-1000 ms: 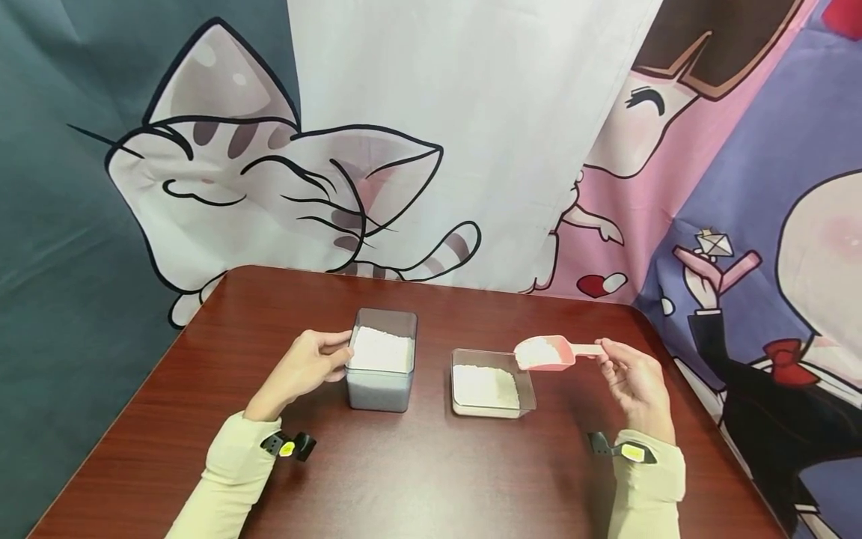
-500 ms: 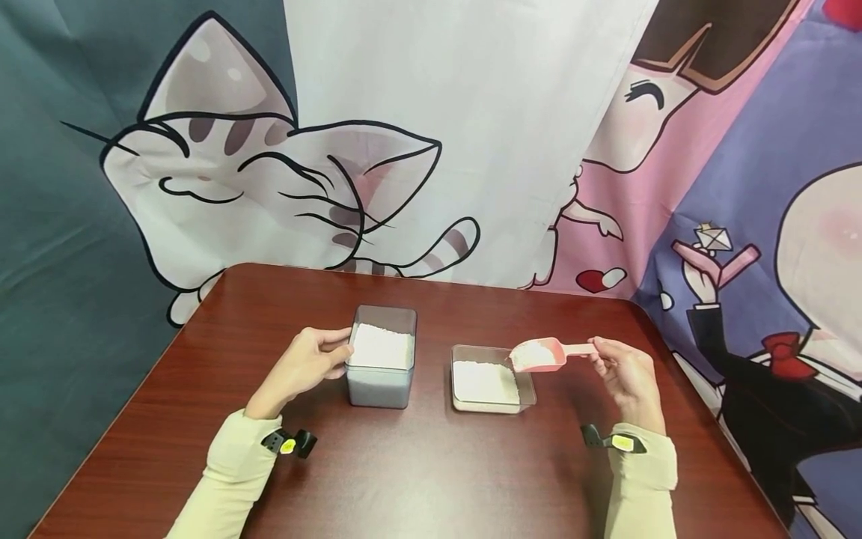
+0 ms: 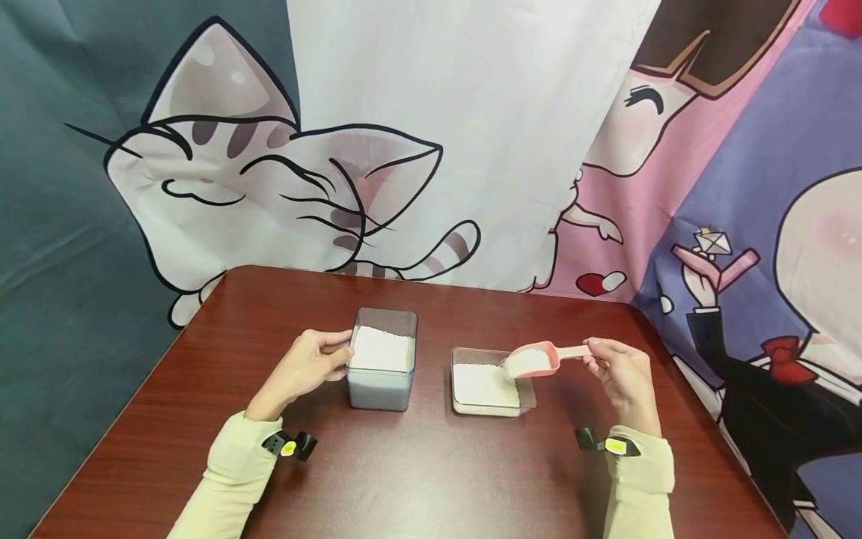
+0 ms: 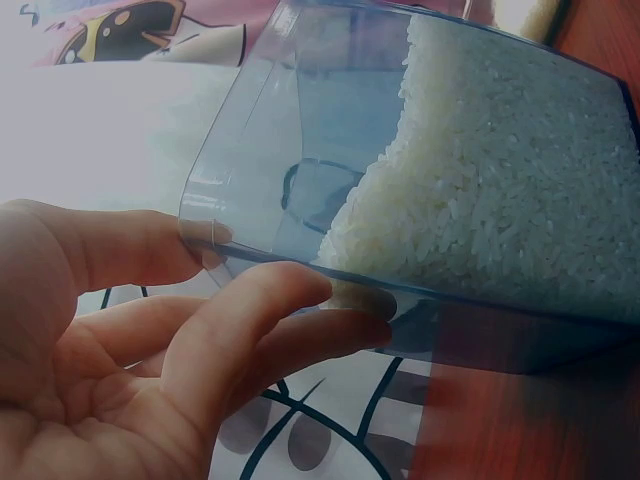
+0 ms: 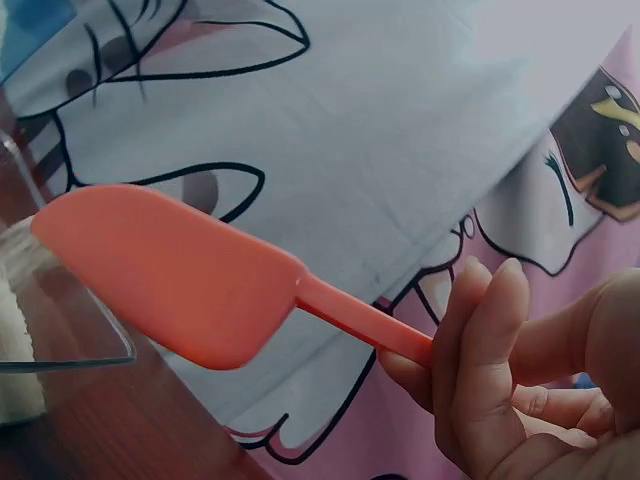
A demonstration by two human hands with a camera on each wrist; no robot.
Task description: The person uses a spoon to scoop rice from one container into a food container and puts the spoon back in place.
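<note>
Tall bin and shallow box on a table (glossy, reddish-brown).

Coral scoop in right hand

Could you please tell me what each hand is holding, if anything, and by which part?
The right hand holds the pink scoop by its handle. The left hand touches the rice box at its side; whether it grips cannot be told.

We are noting a passable gap between the left box and right tray; the scoop is obstructing the tray's far right corner.
</note>
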